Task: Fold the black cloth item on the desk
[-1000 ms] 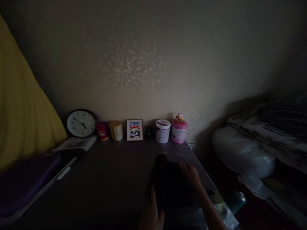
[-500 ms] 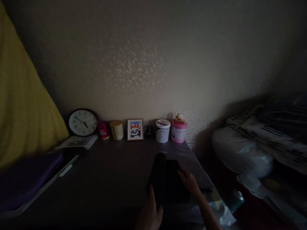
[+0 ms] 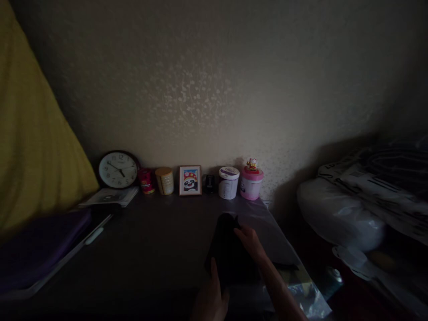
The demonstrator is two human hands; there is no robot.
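A black item with a rounded far end and a flap-like part (image 3: 224,245) lies on the dark table (image 3: 150,249) in front of me. It is too dark to make out its exact kind. My left hand (image 3: 214,296) holds its near left side, thumb stretched along it. With fingers pinched together, my right hand (image 3: 250,241) grips the edge of the flap and holds it raised near the item's far right. Part of the flap hides behind that hand. A thin black strip (image 3: 284,266) sticks out to the right under my right forearm.
Along the wall stand a clock (image 3: 119,170), a red tub (image 3: 146,181), a yellow-lidded can (image 3: 165,182), a picture frame (image 3: 190,180), a white tub (image 3: 228,183) and a pink tub (image 3: 251,185) bearing a cat figurine (image 3: 252,164). A purple case (image 3: 47,245) lies left; bags (image 3: 337,214) rise right.
My right hand has moved up and left, folding the flap from lying out at the right toward the rounded part. My left hand stays on the near side.
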